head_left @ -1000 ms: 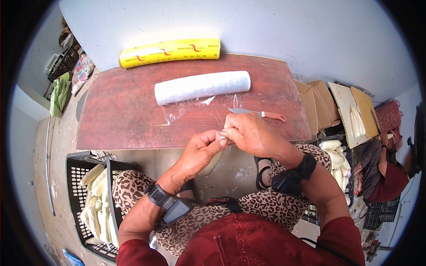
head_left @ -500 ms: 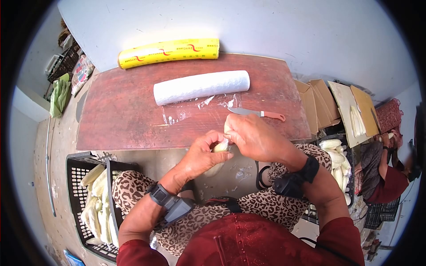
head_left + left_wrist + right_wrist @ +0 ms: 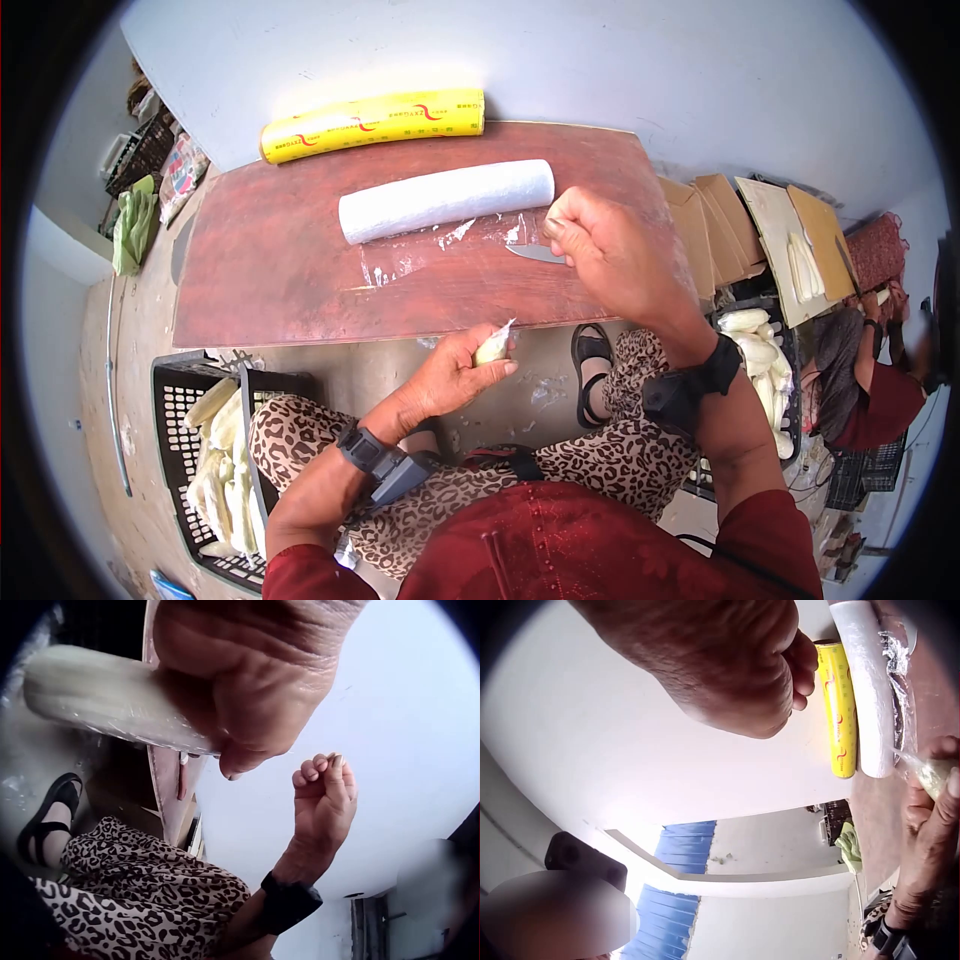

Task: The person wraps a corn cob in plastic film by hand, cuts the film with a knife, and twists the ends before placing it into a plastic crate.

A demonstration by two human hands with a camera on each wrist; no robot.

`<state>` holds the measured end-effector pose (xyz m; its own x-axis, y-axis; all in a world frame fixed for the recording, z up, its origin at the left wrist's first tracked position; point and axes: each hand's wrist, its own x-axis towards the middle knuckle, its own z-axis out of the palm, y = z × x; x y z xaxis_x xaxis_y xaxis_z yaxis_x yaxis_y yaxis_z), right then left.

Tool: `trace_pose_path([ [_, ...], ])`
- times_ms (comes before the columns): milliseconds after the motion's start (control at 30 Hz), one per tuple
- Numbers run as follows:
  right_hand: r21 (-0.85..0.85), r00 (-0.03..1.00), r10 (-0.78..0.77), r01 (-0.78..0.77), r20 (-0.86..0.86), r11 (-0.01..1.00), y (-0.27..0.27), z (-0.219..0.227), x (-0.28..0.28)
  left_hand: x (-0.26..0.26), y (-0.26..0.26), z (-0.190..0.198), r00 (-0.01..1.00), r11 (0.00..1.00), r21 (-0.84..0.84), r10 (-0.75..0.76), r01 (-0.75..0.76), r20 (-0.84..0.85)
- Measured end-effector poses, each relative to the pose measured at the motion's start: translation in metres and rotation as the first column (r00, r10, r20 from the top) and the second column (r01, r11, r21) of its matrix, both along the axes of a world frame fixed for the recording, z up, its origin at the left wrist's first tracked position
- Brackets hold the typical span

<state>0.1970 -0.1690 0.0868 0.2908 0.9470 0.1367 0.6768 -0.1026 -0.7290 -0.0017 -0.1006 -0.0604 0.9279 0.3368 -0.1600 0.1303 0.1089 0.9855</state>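
Observation:
A pale, long vegetable (image 3: pixel 492 348) wrapped in clear film is gripped by the left hand (image 3: pixel 450 375) below the table's front edge; a twisted film tip sticks up from its end. In the left wrist view the vegetable's other end (image 3: pixel 90 690) extends past the hand. The right hand (image 3: pixel 620 255) is raised at the right, apart from it, with fingers curled and thumb against them; nothing shows in it in the left wrist view (image 3: pixel 326 814). Beneath it lies a knife (image 3: pixel 538 253), its handle hidden. A white film roll (image 3: pixel 445 200) rests on the table, with loose film in front.
A yellow roll (image 3: pixel 375 125) lies at the back of the red-brown table (image 3: pixel 260 270). Black crates (image 3: pixel 180 440) of pale vegetables stand on both sides. Cardboard (image 3: pixel 715 225) leans at the right, where another person (image 3: pixel 880 395) sits.
The right hand has left the vegetable's tip and moved up and right over the knife handle. The left hand keeps its grip, slightly lower, and the twisted film end is now exposed.

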Motion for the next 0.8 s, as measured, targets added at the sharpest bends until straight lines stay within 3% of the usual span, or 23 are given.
trace_pose_path([
  [33, -0.058, 0.999, -0.031, 0.03, -0.019, 0.998, -0.002, 0.002, 0.0, 0.001, -0.001, -0.002, 1.0, 1.0, 0.002, -0.006, 0.006, 0.003],
  [133, -0.148, 0.986, 0.165, -0.162, 0.011, 0.976, -0.006, -0.022, 0.001, 0.001, -0.002, -0.002, 1.0, 1.0, 0.014, 0.008, -0.008, 0.001],
  [267, -0.53, 0.943, 0.324, -0.237, 0.077, 0.814, -0.003, -0.028, -0.01, 0.003, -0.001, 0.006, 0.998, 0.998, 0.058, 0.003, 0.0, -0.065],
  [367, -0.579, 0.932, 0.355, -0.247, 0.079, 0.777, -0.002, -0.038, -0.016, 0.004, -0.002, 0.009, 0.998, 0.991, 0.133, 0.005, 0.003, -0.06],
  [467, -0.398, 0.957, 0.291, -0.27, -0.009, 0.877, -0.003, -0.063, -0.015, 0.003, -0.003, 0.0, 1.0, 0.983, 0.183, -0.01, 0.014, -0.024],
  [567, -0.311, 0.947, 0.322, -0.311, -0.016, 0.898, -0.003, -0.077, -0.011, 0.003, -0.004, -0.001, 1.0, 0.981, 0.194, -0.006, 0.005, 0.005],
  [667, -0.335, 0.949, 0.304, -0.262, 0.078, 0.905, -0.003, -0.074, -0.013, 0.001, -0.002, 0.004, 0.999, 0.986, 0.166, 0.004, 0.003, -0.041],
  [800, -0.354, 0.958, 0.285, -0.255, 0.034, 0.9, -0.002, -0.06, -0.018, 0.0, 0.001, 0.001, 0.998, 0.992, 0.124, 0.019, -0.012, -0.061],
])
